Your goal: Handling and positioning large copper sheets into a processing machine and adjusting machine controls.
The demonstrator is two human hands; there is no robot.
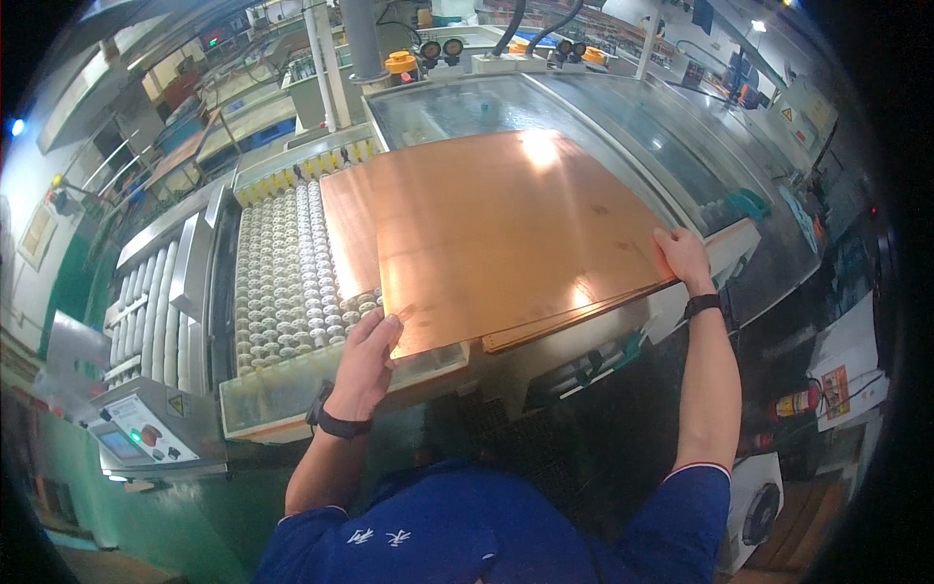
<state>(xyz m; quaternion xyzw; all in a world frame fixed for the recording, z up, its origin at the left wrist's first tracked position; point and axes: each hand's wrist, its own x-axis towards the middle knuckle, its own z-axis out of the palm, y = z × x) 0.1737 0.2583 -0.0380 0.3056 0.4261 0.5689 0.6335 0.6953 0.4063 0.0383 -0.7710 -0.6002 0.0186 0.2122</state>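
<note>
A large copper sheet (pixel 506 234) lies across the machine's top, its near edge toward me. My left hand (pixel 367 355) pinches its near left corner, thumb on top. At the near right corner my right hand (pixel 684 256) is closed on the same sheet, thumb on top and the other fingers mostly hidden. Beneath the sheet's near edge, the edges of more copper sheets (pixel 545 332) show. Another copper sheet (pixel 348 229) rests on the roller conveyor (pixel 282 273) to the left, partly covered by the upper sheet.
Clear covers (pixel 457 102) top the machine at the back. A control box (pixel 146 433) with a small screen stands at lower left, below white rollers (pixel 151 311). A red fire extinguisher (pixel 796 403) stands at the right. Green floor (pixel 233 506) shows at lower left.
</note>
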